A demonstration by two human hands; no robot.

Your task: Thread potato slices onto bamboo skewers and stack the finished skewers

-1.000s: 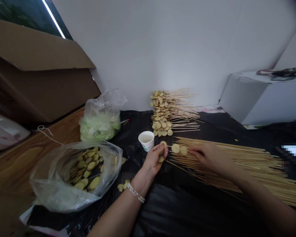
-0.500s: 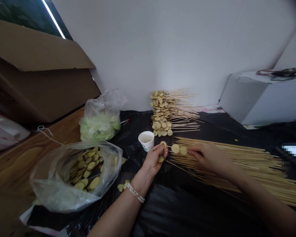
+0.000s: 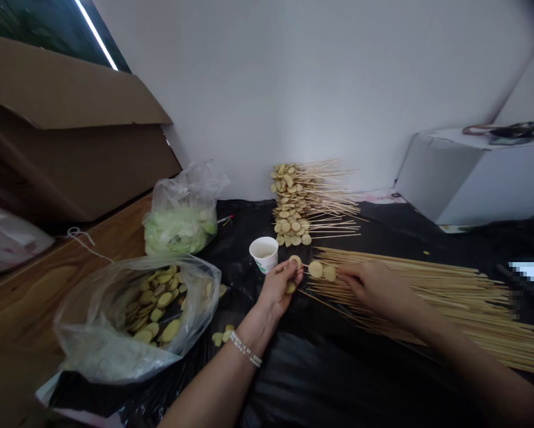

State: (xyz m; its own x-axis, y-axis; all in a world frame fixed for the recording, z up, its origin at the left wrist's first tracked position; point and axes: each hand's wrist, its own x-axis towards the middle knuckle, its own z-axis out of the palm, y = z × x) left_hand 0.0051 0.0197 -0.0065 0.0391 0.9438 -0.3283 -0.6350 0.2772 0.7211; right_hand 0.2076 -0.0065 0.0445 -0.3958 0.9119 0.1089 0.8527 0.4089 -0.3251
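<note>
While L hand (image 3: pixel 275 290), fingers nearly closed, pinches a slice (image 3: pixel 295 260) at tip of stick (image 3: pixel 306 266), R hand (image 3: pixel 373 285), fingertips closed, grips it past two threaded slices (image 3: pixel 322 271), prob. to steady it, over loose sticks (image 3: pixel 454 297) nr cup (image 3: pixel 264 261).

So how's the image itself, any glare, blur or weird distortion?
Head view: dim overall, with a glaring light strip at upper left and a soft glow on the wall; faint sheen on the black plastic; blocky pixelation at the right edge, a darkened top-right corner; cardboard box looks slightly soft; slices between the hands stay readable.
</note>
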